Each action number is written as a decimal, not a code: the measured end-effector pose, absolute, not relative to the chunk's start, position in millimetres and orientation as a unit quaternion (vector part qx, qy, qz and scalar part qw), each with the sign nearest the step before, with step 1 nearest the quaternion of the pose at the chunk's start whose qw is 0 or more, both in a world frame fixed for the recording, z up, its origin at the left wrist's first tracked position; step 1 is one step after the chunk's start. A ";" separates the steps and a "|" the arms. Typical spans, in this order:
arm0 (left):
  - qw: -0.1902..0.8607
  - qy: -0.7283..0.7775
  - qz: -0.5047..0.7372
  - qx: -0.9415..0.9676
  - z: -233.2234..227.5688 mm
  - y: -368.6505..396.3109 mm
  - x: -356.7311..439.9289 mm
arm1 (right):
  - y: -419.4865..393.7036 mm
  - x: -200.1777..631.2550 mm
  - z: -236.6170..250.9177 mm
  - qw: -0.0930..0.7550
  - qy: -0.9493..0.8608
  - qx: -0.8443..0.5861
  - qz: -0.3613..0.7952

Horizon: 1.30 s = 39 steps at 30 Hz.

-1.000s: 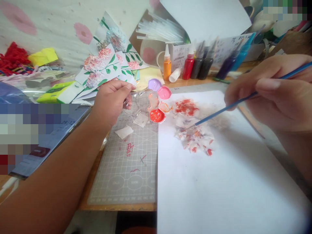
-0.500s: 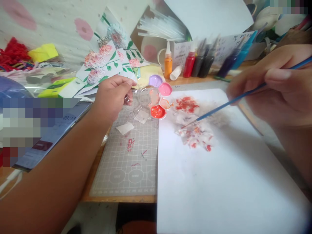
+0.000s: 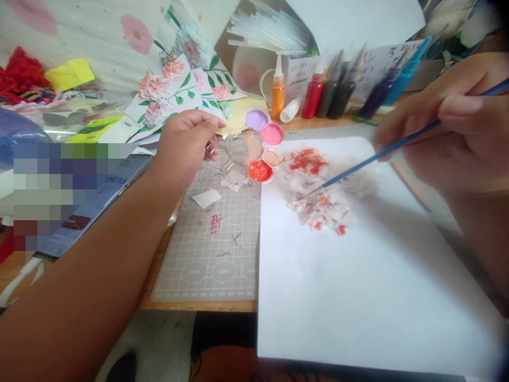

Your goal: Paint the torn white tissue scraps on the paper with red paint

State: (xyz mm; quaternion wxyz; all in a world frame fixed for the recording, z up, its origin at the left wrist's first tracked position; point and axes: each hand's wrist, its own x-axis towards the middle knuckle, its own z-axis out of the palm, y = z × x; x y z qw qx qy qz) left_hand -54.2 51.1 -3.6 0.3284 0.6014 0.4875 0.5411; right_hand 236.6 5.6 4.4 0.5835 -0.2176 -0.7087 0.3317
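My right hand (image 3: 457, 124) is closed around a thin blue paintbrush (image 3: 374, 157). The brush tip rests at the left side of a crumpled white flower-like cluster (image 3: 326, 212) dabbed with red and orange. That cluster lies on a large white sheet (image 3: 338, 297), below a red-orange patch (image 3: 307, 161). With thumb and fingers pinched, my left hand (image 3: 189, 143) holds the left edge of a clear plastic palette (image 3: 239, 147). Its round wells carry purple, pink, pale orange and bright red-orange paint (image 3: 260, 171); those nearest my left hand look clear.
Under the palette lies a grey cutting mat (image 3: 207, 239) with small paper scraps (image 3: 207, 198). Behind stand an orange paint bottle (image 3: 277, 98), a red one (image 3: 313, 98) and several dark ones. Painted flower cutouts (image 3: 170, 85) lean at the back; a phone (image 3: 91, 207) lies left.
The camera view has tilted slightly, so the scene sits a little higher. My left hand keeps hold of the palette, and the brush tip stays at the cluster's left side.
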 end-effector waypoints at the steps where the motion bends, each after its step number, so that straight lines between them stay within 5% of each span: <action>1: 0.330 0.490 0.537 0.602 -2.8 50.2 -53.9 | 4.5 235.2 4.4 0.588 -0.704 -0.216 0.335; 32: 0.334 0.495 0.529 0.603 -6.1 51.8 -53.9 | -3.8 232.9 8.7 0.516 -0.692 -0.324 0.388; 39: 0.340 0.497 0.520 0.606 -6.4 51.1 -55.2 | -0.1 232.9 10.9 0.562 -0.656 -0.288 0.413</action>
